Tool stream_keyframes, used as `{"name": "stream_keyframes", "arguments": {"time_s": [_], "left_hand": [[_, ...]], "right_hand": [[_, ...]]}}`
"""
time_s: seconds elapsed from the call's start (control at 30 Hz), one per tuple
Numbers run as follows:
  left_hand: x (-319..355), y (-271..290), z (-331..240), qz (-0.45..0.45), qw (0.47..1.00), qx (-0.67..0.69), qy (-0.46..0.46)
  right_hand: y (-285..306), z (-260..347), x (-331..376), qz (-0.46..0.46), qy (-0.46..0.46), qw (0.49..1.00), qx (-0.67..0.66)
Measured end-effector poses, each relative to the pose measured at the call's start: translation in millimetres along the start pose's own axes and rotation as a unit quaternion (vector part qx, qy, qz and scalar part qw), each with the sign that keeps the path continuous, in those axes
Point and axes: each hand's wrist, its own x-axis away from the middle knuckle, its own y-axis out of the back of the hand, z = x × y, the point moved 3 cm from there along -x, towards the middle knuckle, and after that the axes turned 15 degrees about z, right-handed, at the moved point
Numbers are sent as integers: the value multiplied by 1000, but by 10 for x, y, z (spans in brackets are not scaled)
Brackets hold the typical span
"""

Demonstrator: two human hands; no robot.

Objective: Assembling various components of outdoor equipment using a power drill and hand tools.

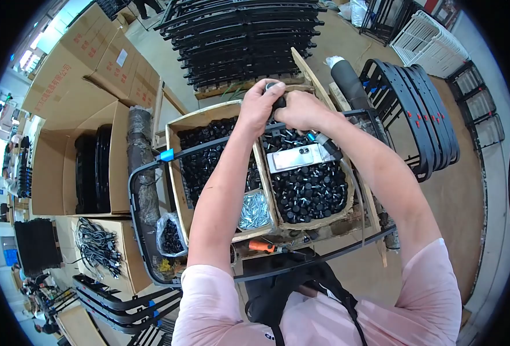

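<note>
Close together over the far edge of the parts bin, my left hand [257, 107] and my right hand [303, 111] are both closed. Between them is a small dark part [278, 106], mostly covered by the fingers, so its kind does not show. Just below the hands passes the far bar of a black tubular frame [207, 145], which lies across the bins and bears a blue tab [166, 155]. Under my right wrist, a dark tool with a blue ring [324, 144] rests beside a clear-topped pale plate [294, 161].
A wooden bin [177, 185] holds black-headed screws [308, 196] and a box of silver fasteners [255, 210]. Nearer lies an orange-handled tool [262, 246]. Cartons [114, 161] stand left, with stacked black frames [240, 34] behind and more frames [419, 121] at right.
</note>
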Motion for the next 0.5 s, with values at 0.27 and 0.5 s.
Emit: {"name": "stream_keyframes", "arguments": {"time_s": [0.27, 0.5], "left_hand": [[148, 283, -22, -5, 1000, -12, 2], [135, 389, 11, 4, 1000, 20, -2]], "right_hand": [[-147, 259, -164, 5, -2, 1000, 23], [-143, 369, -193, 15, -12, 999, 49]]}}
